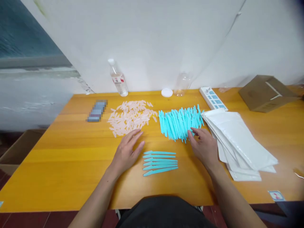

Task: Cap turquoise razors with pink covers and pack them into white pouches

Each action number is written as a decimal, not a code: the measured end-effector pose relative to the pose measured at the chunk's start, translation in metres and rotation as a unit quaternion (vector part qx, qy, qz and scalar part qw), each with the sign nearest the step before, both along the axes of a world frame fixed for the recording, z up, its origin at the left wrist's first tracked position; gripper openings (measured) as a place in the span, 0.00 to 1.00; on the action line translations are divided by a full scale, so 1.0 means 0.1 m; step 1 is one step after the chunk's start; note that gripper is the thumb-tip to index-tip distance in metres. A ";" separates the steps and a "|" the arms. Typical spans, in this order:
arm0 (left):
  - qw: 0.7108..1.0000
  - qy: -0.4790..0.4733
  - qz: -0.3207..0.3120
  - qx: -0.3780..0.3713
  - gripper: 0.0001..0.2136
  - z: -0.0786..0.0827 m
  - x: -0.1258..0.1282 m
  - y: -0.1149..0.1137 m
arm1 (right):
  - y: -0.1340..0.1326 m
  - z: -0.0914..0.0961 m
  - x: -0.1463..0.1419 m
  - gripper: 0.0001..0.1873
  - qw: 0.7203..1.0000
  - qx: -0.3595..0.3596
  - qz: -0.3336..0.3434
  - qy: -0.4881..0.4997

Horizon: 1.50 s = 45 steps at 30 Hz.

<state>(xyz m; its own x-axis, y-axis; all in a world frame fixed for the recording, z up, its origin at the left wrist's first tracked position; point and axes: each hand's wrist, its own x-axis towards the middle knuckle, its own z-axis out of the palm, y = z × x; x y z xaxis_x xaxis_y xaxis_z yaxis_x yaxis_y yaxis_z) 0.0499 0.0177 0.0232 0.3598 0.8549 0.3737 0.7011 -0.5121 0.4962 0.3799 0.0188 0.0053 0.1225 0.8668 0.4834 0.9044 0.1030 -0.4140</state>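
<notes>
Hovering palm-down just over the wooden table [71, 177], the left hand [128, 152] is empty, its fingers loosely spread, near the front edge of a scattered heap of pale pink plastic slivers [130, 118]. The right hand [205, 145] has its thumb and fingers bent at the near right edge of a pile of turquoise razor-shaped sticks [178, 123]; whether it grips one cannot be told. Between the forearms, close to the person, six more turquoise sticks [160, 163] lie in a row, roughly parallel, their wider ends to the left.

Just right of the right hand, white plastic mailer bags [242, 139] lie stacked and fanned. Behind them sits a flat white-and-blue box [213, 98], and farther right a brown cardboard box [263, 93]. Along the wall stand a clear jar [182, 85], a white round lid [167, 92] lying beside it, and a capped water bottle [118, 80]. A pixelated, phone-like device [97, 110] lies left of the slivers.
</notes>
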 end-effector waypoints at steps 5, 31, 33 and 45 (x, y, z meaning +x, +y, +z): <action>0.999 -0.035 0.028 0.023 0.14 -0.05 0.03 0.34 | 0.36 -0.03 0.02 0.21 0.991 -0.119 -0.052 -0.017; 0.987 0.110 0.118 -0.023 0.11 -0.14 0.06 0.65 | 0.22 0.28 -0.25 0.17 0.797 -0.353 0.240 0.427; 0.978 0.159 0.134 -0.009 0.10 -0.17 0.13 0.71 | 0.20 0.20 -0.34 0.18 0.794 -0.371 0.254 0.409; 0.984 0.124 0.117 -0.057 0.10 -0.17 0.15 0.49 | 0.19 0.08 -0.48 0.16 0.815 -0.366 0.278 0.353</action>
<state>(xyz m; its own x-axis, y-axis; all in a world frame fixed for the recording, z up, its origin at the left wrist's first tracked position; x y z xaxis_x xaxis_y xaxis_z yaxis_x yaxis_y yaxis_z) 0.0648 0.0662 0.0061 0.2155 0.9566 0.1964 0.9000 -0.2726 0.3403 0.3323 0.0379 0.0128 -0.3638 0.9079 -0.2082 0.3125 -0.0917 -0.9455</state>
